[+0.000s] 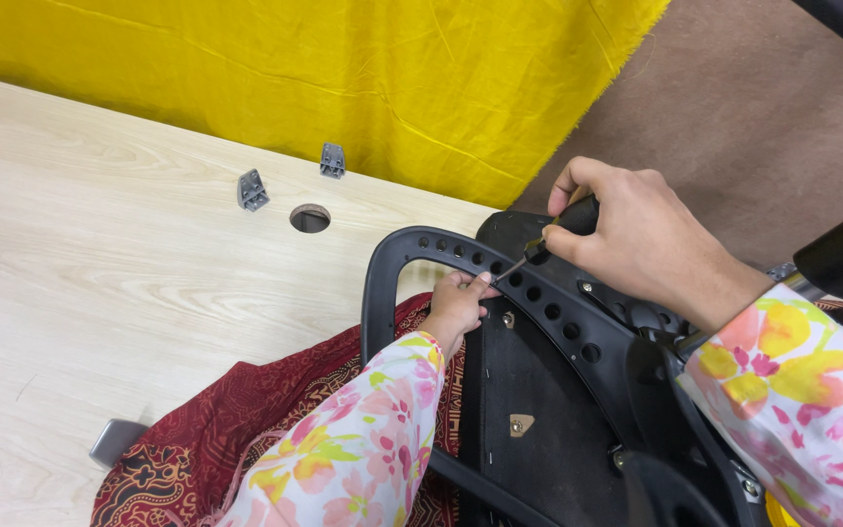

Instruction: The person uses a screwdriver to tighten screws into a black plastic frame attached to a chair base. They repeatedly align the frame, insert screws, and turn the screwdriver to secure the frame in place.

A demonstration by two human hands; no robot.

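My right hand grips the black handle of a screwdriver, whose thin shaft slants down-left to a spot on the curved, perforated black armrest of an upturned chair. My left hand pinches right at the screwdriver tip, fingers on the armrest's inner edge; whatever small piece it steadies is hidden. The chair's black seat underside shows a silver screw just below the tip. Both sleeves are white with pink and yellow flowers.
A light wooden tabletop carries two small grey brackets beside a round cable hole. A red patterned cloth lies under the chair. A grey object sits at the table's front. Yellow fabric hangs behind.
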